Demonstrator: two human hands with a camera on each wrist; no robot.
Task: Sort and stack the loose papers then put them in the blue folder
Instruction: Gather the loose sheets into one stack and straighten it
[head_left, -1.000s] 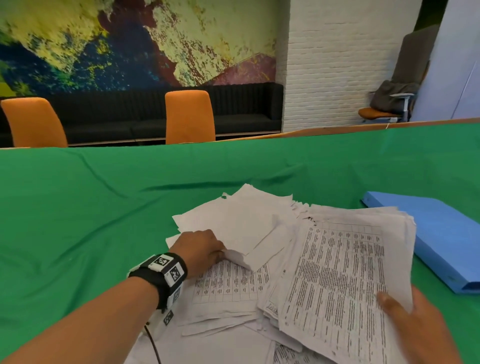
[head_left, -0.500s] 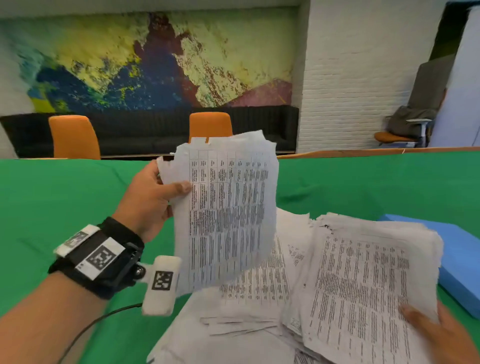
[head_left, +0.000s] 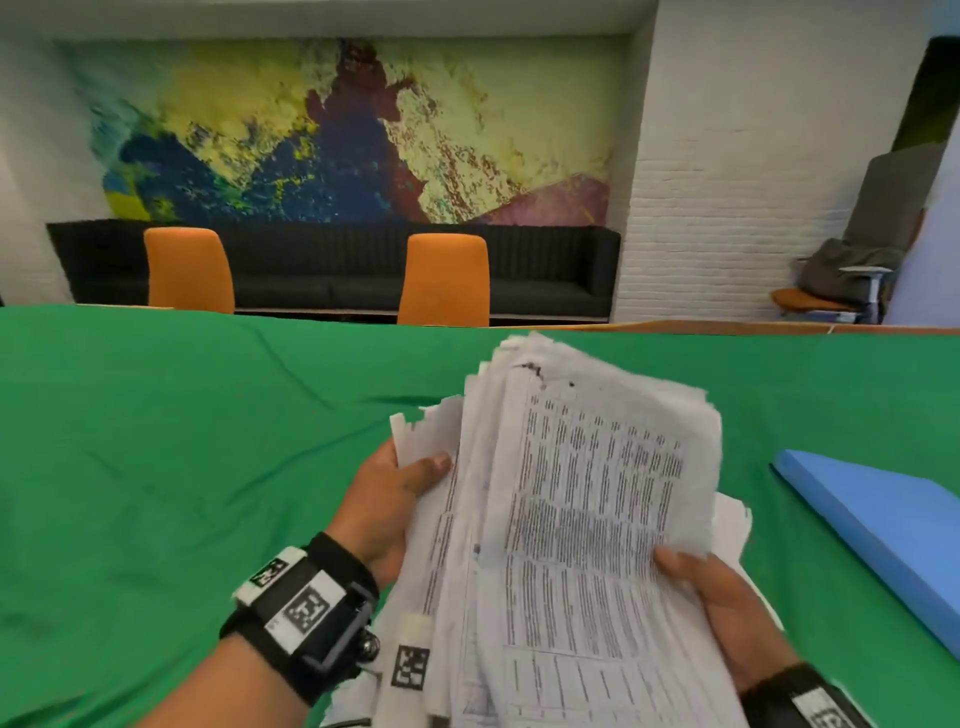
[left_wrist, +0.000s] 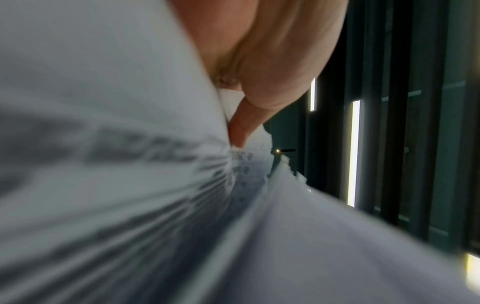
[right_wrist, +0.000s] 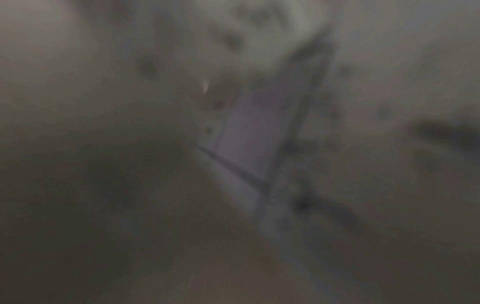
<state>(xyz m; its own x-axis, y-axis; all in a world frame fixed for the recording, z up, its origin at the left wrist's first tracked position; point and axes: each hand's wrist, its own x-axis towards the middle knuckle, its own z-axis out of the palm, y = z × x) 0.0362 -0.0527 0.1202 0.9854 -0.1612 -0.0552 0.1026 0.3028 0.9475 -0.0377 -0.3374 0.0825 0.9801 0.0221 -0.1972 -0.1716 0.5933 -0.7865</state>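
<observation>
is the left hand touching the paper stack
Touching. The head view shows the left hand with its thumb pressed on the left edge of the paper stack.

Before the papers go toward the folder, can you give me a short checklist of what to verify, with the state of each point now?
1. Left hand holds the stack of papers: ok, thumb lies on the left edge.
2. Right hand holds the stack: ok, thumb on the lower right part.
3. Edges of the stack are even: not ok, sheets stick out at the top and the left side.
4. All papers are gathered: not ok, some sheets still show below the stack.
5. Blue folder is open: not ok, it lies closed on the green cloth.
6. Sheets face the same way: cannot tell.
</observation>
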